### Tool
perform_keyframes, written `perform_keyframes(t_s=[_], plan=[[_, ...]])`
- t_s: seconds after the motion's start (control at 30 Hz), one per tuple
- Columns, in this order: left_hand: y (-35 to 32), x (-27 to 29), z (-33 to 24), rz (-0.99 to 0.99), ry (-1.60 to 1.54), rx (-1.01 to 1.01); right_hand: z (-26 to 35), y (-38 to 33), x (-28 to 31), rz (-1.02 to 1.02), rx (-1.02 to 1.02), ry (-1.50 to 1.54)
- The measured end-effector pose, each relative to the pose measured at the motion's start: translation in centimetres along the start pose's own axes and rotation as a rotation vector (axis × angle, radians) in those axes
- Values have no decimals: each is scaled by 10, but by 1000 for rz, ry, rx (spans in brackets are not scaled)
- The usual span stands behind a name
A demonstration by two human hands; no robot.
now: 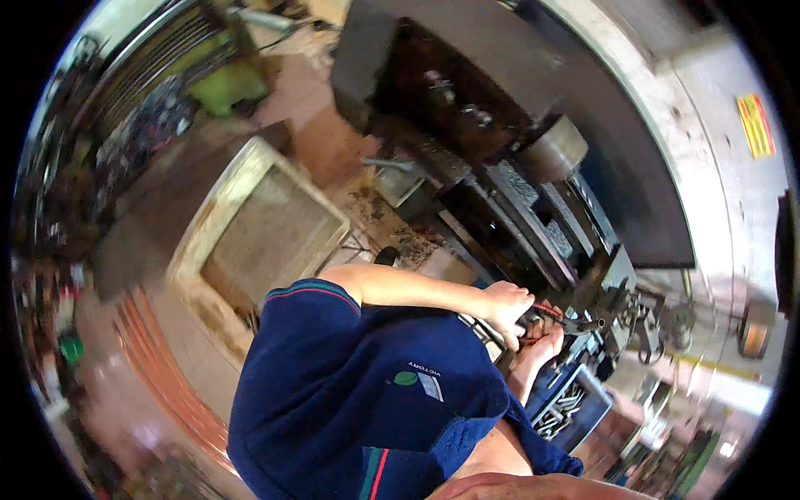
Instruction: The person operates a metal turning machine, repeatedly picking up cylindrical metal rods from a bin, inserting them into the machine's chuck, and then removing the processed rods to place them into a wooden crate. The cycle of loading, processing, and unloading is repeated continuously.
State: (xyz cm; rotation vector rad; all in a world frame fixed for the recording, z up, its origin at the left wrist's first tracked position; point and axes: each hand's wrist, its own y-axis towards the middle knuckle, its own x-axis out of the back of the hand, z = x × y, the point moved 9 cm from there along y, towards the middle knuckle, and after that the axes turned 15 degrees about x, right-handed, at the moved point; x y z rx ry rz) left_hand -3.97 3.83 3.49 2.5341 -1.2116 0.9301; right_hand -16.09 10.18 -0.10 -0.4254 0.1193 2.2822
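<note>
My left hand [507, 310] reaches across from the left, its fingers bent over a dark rod-like tool [575, 326] with a reddish part near the fingers. Close below it, my right hand [543, 342] is closed around the same tool. The tool's round end points right, toward the metal fittings of a lathe [617, 287]. Its exact kind cannot be made out, as both hands cover much of it. Beside my right forearm stands a blue tray [602, 398] with several loose metal pieces [560, 412] in it.
Ahead, the lathe's round chuck [554, 150] sits above its dark rails [508, 221]. A worn pale-framed panel [204, 221] stands to the left. Long copper-coloured rods [158, 375] lie on the floor at the lower left. A yellow and red sign [756, 125] hangs at the far right.
</note>
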Motion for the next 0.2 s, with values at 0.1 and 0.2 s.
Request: perform_keyframes(t_s=[0.1,0.2], plan=[[-22,-1,11,32,-61,67,-12,-6,-4,162,-132,167],[-60,10,37,-119,-43,247,-21,-12,0,366,-255,129]])
